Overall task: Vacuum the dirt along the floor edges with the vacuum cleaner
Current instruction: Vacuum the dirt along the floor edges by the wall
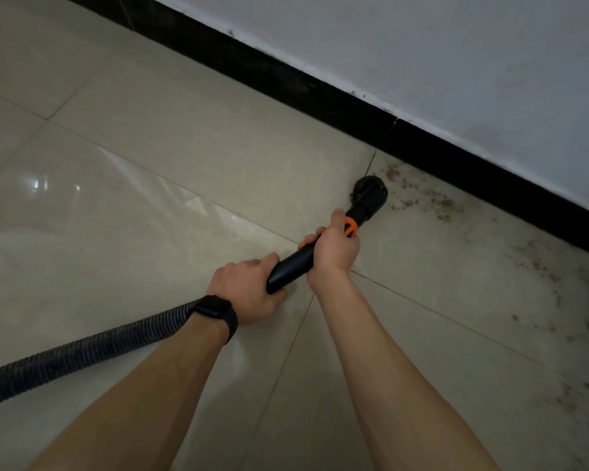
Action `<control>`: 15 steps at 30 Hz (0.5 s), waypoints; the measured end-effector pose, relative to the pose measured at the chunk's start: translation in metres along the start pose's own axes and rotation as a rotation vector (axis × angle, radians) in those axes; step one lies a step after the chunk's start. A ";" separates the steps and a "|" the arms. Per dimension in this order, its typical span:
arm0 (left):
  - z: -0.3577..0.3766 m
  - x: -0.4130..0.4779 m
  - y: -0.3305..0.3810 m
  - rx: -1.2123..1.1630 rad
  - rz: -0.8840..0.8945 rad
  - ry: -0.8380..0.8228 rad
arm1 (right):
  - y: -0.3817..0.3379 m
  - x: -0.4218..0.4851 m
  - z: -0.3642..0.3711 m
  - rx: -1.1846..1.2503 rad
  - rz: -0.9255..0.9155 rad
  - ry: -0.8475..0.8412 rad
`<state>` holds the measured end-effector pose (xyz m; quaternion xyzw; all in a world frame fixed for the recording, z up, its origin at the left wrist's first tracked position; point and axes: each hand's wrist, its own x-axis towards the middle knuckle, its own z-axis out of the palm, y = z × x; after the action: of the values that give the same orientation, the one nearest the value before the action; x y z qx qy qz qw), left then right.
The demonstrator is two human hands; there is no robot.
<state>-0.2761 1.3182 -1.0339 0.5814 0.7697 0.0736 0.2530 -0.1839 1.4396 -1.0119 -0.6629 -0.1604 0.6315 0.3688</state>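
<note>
We see the right grip (334, 253) closed tight around the black vacuum tube (291, 266), just behind an orange ring (351, 229) on it. The left grip (249, 290) is curled around the back end of the same tube, and it wears a black watch (218, 314) on the wrist. From there a bumpy black hose (82, 351) runs over the floor (184, 147) and off the left side. In front of the right grip, the round brush head (371, 192) is down at the floor, near the black baseboard (320, 86). Brown dirt (432, 202) lies just beside the head, along the baseboard. More dark specks spread down the right side of the shiny pale tiles. A white wall (422, 45) stands above the baseboard.
</note>
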 end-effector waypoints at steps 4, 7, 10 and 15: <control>-0.001 0.017 0.003 -0.008 0.015 0.030 | -0.012 0.011 0.006 0.011 -0.012 -0.009; 0.001 0.029 0.009 -0.019 0.013 0.066 | -0.020 0.021 0.009 0.003 -0.023 -0.027; 0.003 0.038 0.016 -0.030 0.004 0.081 | -0.028 0.032 0.010 -0.009 -0.029 -0.035; 0.004 0.053 0.026 -0.044 -0.002 0.104 | -0.039 0.047 0.012 -0.019 -0.034 -0.052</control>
<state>-0.2618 1.3747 -1.0425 0.5704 0.7806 0.1206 0.2254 -0.1787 1.5016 -1.0183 -0.6469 -0.1870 0.6405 0.3691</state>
